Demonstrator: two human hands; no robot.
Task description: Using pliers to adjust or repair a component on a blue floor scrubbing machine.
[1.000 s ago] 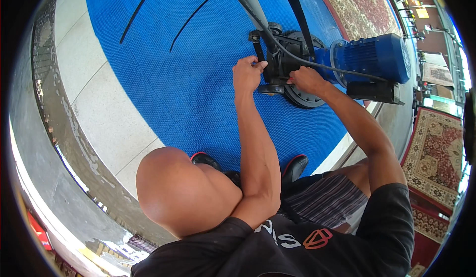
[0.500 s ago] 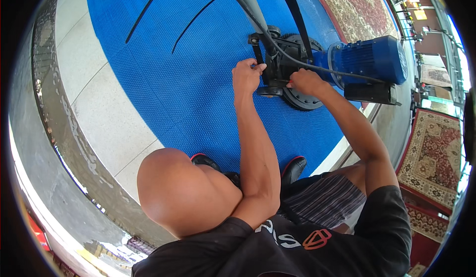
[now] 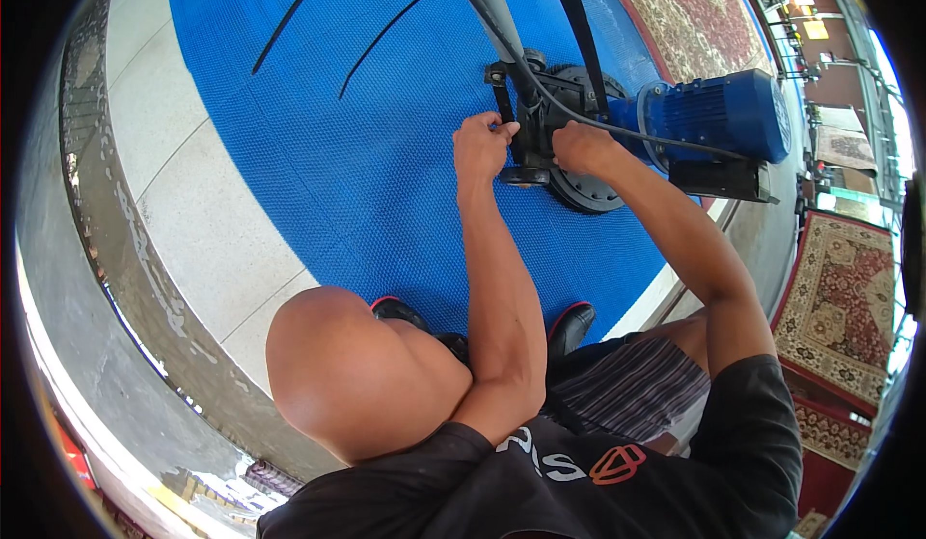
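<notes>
A floor scrubbing machine lies tipped over in front of me, with a blue ribbed motor [image 3: 730, 120], a round dark brush head [image 3: 590, 195] and a grey pole handle [image 3: 492, 13]. My left hand [image 3: 480, 150] is at the black bracket [image 3: 503, 100] by the pole's base, its fingers pinched together at the bracket's edge. What they grip is hidden. At the black frame between pole and brush head, my right hand [image 3: 583, 148] is curled closed; its fingertips are out of sight behind the hand. A small wheel [image 3: 525, 176] sits between and just below both hands.
Blue textured matting [image 3: 376, 187] lies under the machine, bordered by pale tiles [image 3: 207, 197]. A power cable [image 3: 617, 131] runs down the pole and across to the motor. Patterned rugs [image 3: 837, 308] hang at the right; another carpet [image 3: 690, 9] lies at the far right.
My right hand has shifted slightly left and turned over the frame, covering the small red-orange thing that showed at its fingertips. The pole has tilted slightly right. My left hand stays at the bracket.
</notes>
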